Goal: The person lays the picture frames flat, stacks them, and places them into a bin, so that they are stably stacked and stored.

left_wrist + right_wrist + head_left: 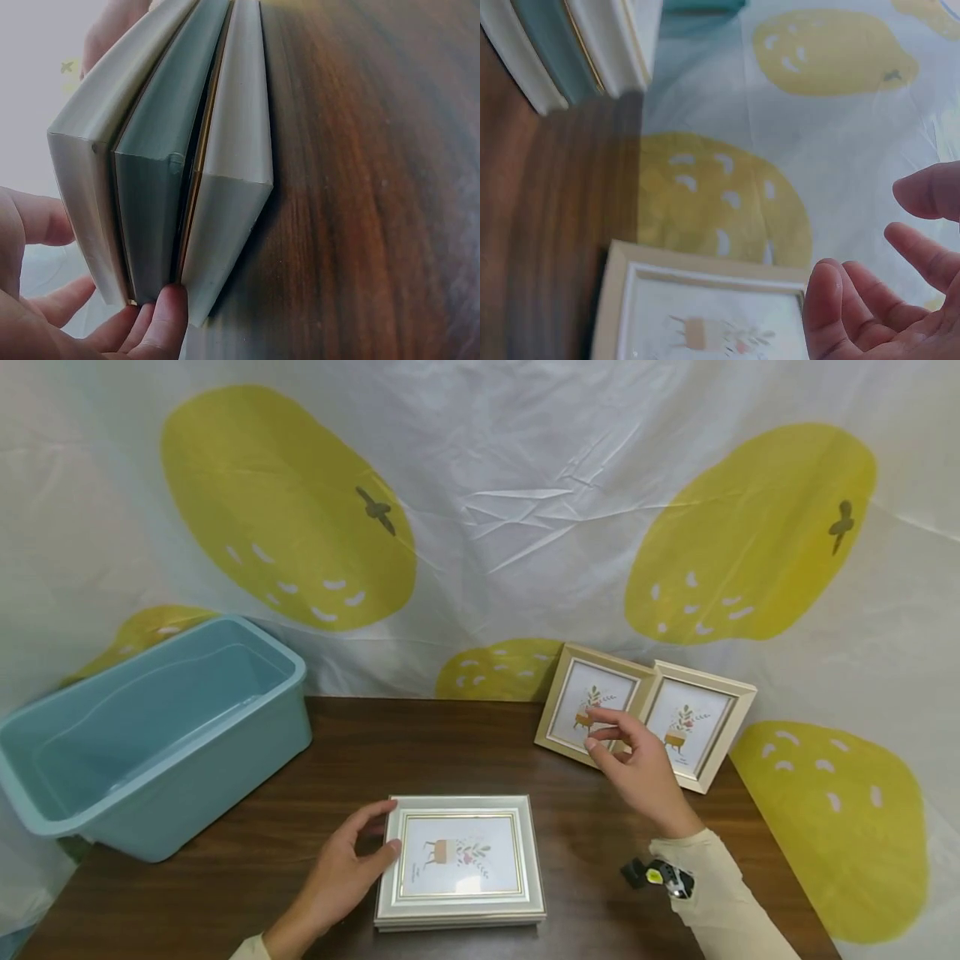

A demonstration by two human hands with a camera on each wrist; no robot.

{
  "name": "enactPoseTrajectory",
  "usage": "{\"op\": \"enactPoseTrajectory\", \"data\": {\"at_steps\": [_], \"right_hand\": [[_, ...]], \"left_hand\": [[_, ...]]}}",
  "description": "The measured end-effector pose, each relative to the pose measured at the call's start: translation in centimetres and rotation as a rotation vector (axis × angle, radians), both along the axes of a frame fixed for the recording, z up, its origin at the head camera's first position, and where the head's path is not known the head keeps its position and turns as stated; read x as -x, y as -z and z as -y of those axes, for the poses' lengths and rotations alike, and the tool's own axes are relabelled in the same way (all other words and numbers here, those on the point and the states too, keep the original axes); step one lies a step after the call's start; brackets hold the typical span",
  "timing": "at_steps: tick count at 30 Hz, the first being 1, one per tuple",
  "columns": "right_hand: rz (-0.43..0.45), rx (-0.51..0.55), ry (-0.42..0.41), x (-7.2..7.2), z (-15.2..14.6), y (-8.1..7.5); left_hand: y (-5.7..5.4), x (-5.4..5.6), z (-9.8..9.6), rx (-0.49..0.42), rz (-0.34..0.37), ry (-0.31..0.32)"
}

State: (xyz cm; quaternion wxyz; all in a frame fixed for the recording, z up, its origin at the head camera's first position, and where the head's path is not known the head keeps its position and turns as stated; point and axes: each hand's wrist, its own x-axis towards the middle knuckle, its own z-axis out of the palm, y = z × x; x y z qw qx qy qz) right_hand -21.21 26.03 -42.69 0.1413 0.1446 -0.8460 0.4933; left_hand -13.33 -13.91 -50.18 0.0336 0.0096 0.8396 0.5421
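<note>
A stack of picture frames lies flat on the table, a silver-white picture frame (460, 906) on top. The left wrist view shows its side: a white frame, a blue-grey frame (150, 195) in the middle, and another white frame (232, 142) against the tabletop. My left hand (341, 868) rests at the stack's left edge, thumb on the rim, other fingers along the side. In front of two standing frames, one tan (552, 714) and one cream (720, 760), hovers my right hand (641, 768), fingers loosely bent and nothing between them.
At the left, a blue plastic bin (217, 785) stands on the dark wooden table (360, 760). Behind the table hangs a white cloth (517, 552) printed with yellow lemons; the standing frames lean against it. A small black device (660, 877) is strapped to my right wrist.
</note>
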Motion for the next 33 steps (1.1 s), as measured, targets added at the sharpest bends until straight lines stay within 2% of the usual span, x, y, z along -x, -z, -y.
{"op": "enactPoseTrajectory", "data": {"at_steps": [7, 16, 24, 33], "right_hand": [[-0.039, -0.03, 0.056, 1.2, -0.9, -1.8], [-0.103, -0.122, 0.175, 3.1, -2.3, -3.4], [-0.177, -0.148, 0.274, 5.2, -3.9, -3.3], [-0.245, -0.183, 0.298, 6.9, -5.0, -1.8]], "left_hand": [[-0.1, 0.0, 0.1, 0.002, -0.01, 0.007], [-0.1, -0.1, 0.1, -0.004, 0.009, 0.004], [-0.2, -0.1, 0.4, -0.006, 0.007, 0.002], [-0.1, -0.2, 0.3, 0.003, 0.03, -0.008]]}}
